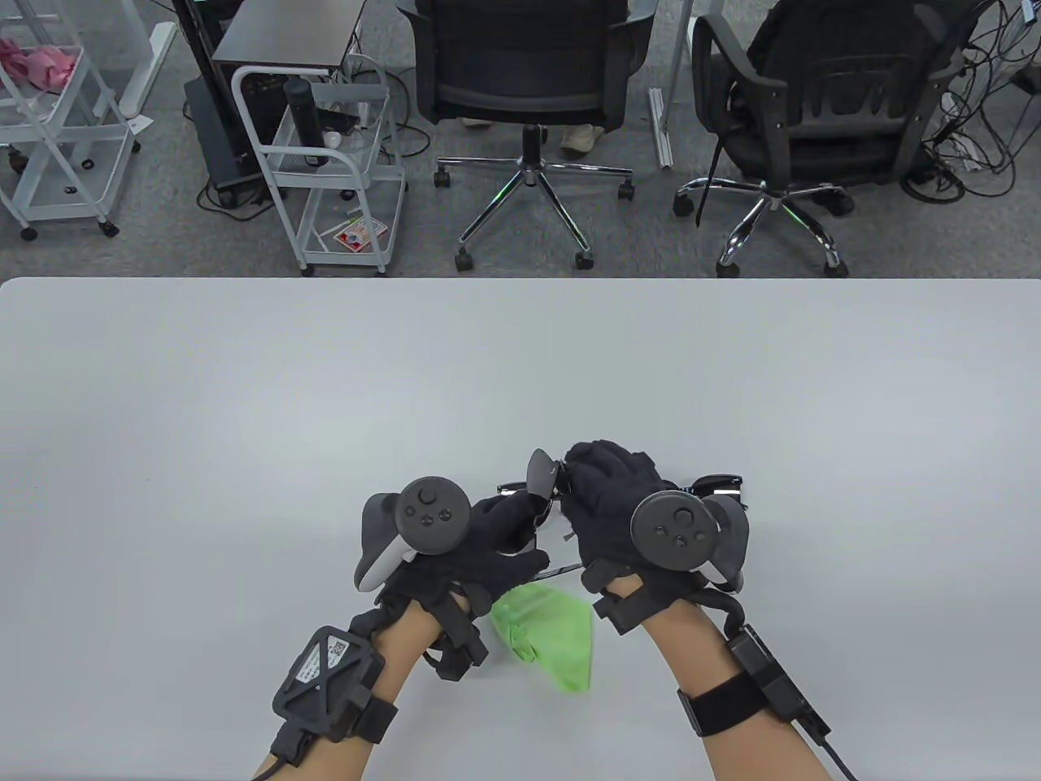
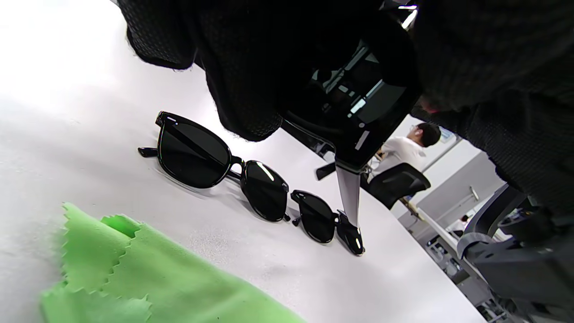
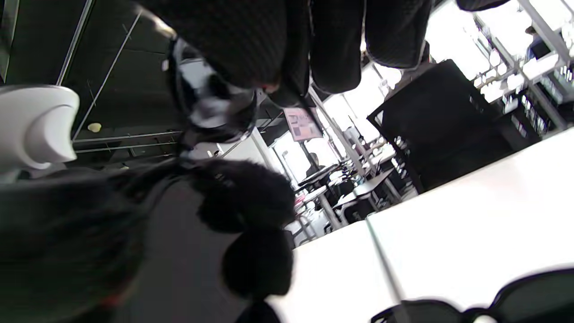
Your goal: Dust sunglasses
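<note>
Both gloved hands hold one pair of black sunglasses (image 1: 542,478) above the table near its front edge. My left hand (image 1: 520,521) grips it from the left, my right hand (image 1: 581,480) from the right and above. In the left wrist view the held pair (image 2: 363,103) sits under the fingers, with one temple (image 2: 350,193) hanging down. In the right wrist view its lens (image 3: 210,105) shows below my fingers (image 3: 251,40). A green cleaning cloth (image 1: 546,634) lies on the table below and between the hands, and also shows in the left wrist view (image 2: 134,278); neither hand touches it.
Two more black sunglasses lie on the white table (image 1: 244,407): one pair (image 2: 219,168) and a second pair (image 2: 327,220) behind it. One pair (image 1: 720,486) peeks out behind my right hand and shows in the right wrist view (image 3: 493,305). Office chairs (image 1: 529,73) stand beyond the far edge.
</note>
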Motion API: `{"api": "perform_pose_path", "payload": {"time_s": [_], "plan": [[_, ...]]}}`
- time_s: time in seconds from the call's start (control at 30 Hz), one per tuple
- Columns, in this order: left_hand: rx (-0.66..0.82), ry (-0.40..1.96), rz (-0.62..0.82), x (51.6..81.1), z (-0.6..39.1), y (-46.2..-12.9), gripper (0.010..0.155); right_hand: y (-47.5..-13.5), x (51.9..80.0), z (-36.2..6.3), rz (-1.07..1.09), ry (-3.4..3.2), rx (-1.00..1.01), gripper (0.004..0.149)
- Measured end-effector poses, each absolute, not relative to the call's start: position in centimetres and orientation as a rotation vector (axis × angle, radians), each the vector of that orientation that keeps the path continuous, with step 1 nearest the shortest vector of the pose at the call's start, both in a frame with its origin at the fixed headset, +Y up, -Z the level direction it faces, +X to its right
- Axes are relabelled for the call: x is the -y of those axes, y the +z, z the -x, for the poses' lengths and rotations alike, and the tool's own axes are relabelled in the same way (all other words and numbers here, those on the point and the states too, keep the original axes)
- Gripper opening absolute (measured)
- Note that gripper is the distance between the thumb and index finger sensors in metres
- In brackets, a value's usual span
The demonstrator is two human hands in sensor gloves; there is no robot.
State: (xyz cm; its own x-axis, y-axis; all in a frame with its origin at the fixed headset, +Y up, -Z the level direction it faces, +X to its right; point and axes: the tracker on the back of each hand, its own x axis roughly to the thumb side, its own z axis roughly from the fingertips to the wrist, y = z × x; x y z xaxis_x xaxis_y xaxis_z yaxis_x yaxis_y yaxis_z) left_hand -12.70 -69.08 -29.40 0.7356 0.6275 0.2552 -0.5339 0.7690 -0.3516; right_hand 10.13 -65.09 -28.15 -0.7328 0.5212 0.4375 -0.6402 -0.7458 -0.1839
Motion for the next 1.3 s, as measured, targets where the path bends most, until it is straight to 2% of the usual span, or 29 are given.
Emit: {"api": "perform_pose_path", "payload": {"time_s": [0.13, 0.37, 0.47, 0.6, 0.67, 0.83, 0.97, 1.17, 1.3], "plan": [[0.39, 0.551, 0.292, 69.3, 12.7, -29.4, 0.08, -28.2, 64.5, -11.6, -0.409, 2.448, 0.537, 0.04], [0.4, 0.537, 0.319, 69.4, 12.3, -29.3, 0.08, -28.3, 64.4, -12.5, -0.392, 2.449, 0.565, 0.039], [0.388, 0.686, 0.386, 69.8, 12.7, -29.5, 0.08, -28.1, 64.2, -12.3, -0.413, 2.421, 0.577, 0.041], [0.316, 0.861, 0.417, 70.3, 13.7, -30.0, 0.081, -27.4, 63.6, -11.8, -0.494, 2.381, 0.585, 0.068], [0.268, 0.933, 0.413, 70.4, 14.3, -30.2, 0.081, -26.8, 63.0, -11.3, -0.567, 2.402, 0.639, 0.071], [0.145, 1.19, 0.435, 71.0, 15.9, -30.5, 0.081, -25.5, 63.1, -8.4, -0.8, 2.522, 0.63, 0.055], [0.111, 1.322, 0.478, 71.4, 16.2, -30.4, 0.081, -25.3, 64.4, -5.9, -0.941, 2.716, 0.598, 0.053], [0.124, 1.292, 0.495, 71.6, 15.7, -30.5, 0.08, -25.0, 64.9, -4.7, -0.999, 2.774, 0.637, 0.043], [0.151, 1.216, 0.498, 71.4, 15.6, -30.5, 0.084, -25.3, 64.6, -5.1, -0.979, 2.789, 0.646, 0.041]]}}
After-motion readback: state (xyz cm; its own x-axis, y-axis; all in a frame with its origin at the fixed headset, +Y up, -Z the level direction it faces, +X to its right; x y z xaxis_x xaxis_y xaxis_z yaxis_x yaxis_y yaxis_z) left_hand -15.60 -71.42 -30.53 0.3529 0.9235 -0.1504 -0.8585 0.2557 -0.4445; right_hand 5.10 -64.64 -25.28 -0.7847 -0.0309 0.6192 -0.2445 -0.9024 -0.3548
